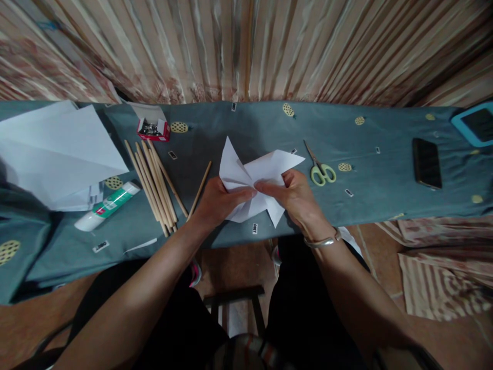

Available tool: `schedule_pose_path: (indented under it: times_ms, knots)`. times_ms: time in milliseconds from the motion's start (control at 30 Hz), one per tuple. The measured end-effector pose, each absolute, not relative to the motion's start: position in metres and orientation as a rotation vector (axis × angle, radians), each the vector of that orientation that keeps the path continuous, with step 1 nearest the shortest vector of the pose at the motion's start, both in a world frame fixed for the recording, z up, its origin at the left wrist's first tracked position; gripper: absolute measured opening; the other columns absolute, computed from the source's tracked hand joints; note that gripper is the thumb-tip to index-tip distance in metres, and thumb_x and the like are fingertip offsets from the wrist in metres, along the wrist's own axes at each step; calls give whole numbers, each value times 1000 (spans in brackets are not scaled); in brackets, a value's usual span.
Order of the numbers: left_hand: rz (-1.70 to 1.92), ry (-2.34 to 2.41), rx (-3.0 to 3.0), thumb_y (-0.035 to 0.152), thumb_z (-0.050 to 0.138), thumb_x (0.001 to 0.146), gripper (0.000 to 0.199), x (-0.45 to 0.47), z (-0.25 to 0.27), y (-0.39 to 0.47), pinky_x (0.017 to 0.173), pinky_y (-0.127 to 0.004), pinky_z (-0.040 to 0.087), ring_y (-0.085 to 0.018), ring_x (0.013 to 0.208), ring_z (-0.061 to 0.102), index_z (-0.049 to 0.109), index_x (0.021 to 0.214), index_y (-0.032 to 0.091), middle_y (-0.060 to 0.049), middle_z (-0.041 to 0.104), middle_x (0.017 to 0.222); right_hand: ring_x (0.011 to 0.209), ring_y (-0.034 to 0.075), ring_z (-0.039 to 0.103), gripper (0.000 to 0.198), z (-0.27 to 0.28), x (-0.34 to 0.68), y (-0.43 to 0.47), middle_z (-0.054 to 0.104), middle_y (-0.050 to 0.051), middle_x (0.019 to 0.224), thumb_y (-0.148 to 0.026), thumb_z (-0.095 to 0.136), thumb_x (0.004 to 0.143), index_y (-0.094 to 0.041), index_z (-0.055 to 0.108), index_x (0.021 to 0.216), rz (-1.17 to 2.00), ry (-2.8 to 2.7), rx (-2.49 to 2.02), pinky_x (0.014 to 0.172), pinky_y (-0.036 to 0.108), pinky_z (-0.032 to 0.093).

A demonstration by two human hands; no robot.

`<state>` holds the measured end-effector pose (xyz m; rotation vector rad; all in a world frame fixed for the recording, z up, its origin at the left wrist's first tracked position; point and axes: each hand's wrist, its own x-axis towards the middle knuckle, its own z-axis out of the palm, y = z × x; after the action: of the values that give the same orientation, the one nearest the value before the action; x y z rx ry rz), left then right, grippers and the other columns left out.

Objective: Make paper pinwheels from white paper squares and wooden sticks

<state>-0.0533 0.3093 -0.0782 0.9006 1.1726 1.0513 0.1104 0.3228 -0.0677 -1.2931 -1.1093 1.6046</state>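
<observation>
A white paper pinwheel (265, 167) with pointed, folded-in corners is held between my two hands above the front part of the table. My left hand (219, 201) grips its left side, with the thumb pressed near the centre. From the right, my right hand (288, 194) closes on the paper, its thumb also meeting the middle. The fingers beneath the paper are partly hidden. Just left of my left hand lies a single thin wooden stick (200, 187). Scissors with green handles (321, 172) rest to the right of the paper.
Several wooden sticks (156, 185) lie in a bundle at left, below a red box of small metal pieces (154, 128). A glue stick (108, 206) and white paper sheets (57, 149) are further left. A phone (427, 163) and a blue-framed device (475, 123) lie at right. Curtains (239, 51) hang behind.
</observation>
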Motion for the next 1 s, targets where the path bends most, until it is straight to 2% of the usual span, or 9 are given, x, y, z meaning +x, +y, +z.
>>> schedule_pose_path:
  times_ms: [200, 367, 500, 667, 833, 1000]
  knots:
    - [1126, 1135, 941, 22, 82, 53, 21, -52, -82, 311, 61, -29, 53, -20, 66, 67, 74, 72, 16, -2, 74, 72, 57, 12, 60, 29, -67, 104, 321, 71, 0, 72, -36, 85, 58, -18, 67, 73, 1518, -1131, -1301, 55, 27, 52]
    - [1125, 1162, 944, 20, 79, 55, 22, -53, -83, 311, 66, -32, 55, -21, 69, 69, 75, 76, 15, -3, 75, 75, 66, 14, 64, 36, -71, 103, 320, 72, 0, 79, -37, 85, 60, -18, 68, 86, 1426, -1169, -1309, 61, 30, 54]
    - [1101, 1210, 938, 19, 79, 54, 22, -55, -81, 311, 69, -33, 56, -23, 74, 70, 76, 75, 14, -4, 76, 79, 65, 16, 65, 34, -68, 107, 321, 72, 0, 75, -39, 82, 65, -20, 66, 89, 1514, -1172, -1290, 60, 32, 55]
    - [1111, 1221, 943, 21, 81, 54, 22, -56, -83, 310, 68, -33, 56, -23, 73, 71, 77, 76, 16, -4, 77, 79, 65, 15, 64, 41, -69, 109, 322, 73, -1, 79, -35, 86, 59, -21, 65, 91, 1542, -1134, -1257, 62, 31, 56]
    - [1107, 1230, 908, 20, 83, 53, 22, -56, -83, 310, 69, -35, 57, -25, 75, 71, 77, 73, 16, -4, 76, 77, 61, 12, 61, 33, -72, 105, 321, 70, -2, 76, -31, 82, 63, -19, 64, 88, 1472, -1175, -1286, 59, 28, 52]
    - [1119, 1192, 912, 22, 83, 56, 22, -58, -88, 308, 70, -36, 58, -25, 75, 72, 78, 77, 17, -5, 77, 79, 68, 13, 64, 30, -71, 100, 319, 72, -1, 82, -27, 80, 65, -19, 64, 88, 1411, -1182, -1272, 65, 30, 54]
